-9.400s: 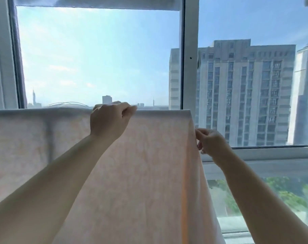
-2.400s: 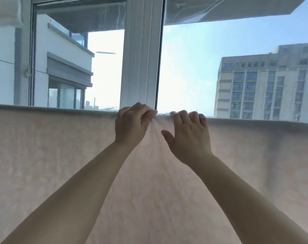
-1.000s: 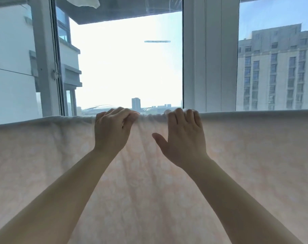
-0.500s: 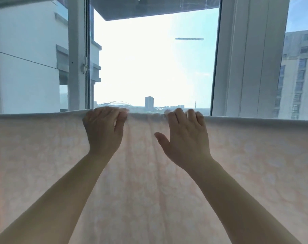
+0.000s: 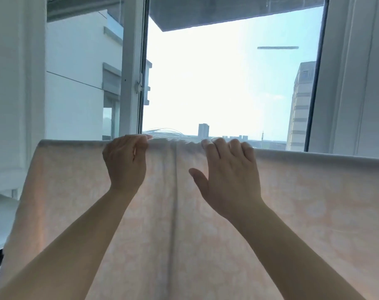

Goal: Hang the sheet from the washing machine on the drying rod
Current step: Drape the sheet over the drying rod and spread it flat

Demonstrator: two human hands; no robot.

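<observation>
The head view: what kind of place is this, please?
Probably an enclosed balcony or window-side laundry spot high in a flat: a peach sheet hangs before white-framed windows, and a distant skyline lies low outside.

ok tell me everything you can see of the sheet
The sheet is a thin, pale peach fabric with a faint mottled pattern, lit through from the window behind. It hangs draped over a straight top line, with the rod itself hidden under the fold. Its left edge shows; the right runs out of frame. A vertical crease runs down between the hands, and the top is bunched there. The left hand grips the top fold; the right hand hooks its fingers over it, thumb free.
</observation>
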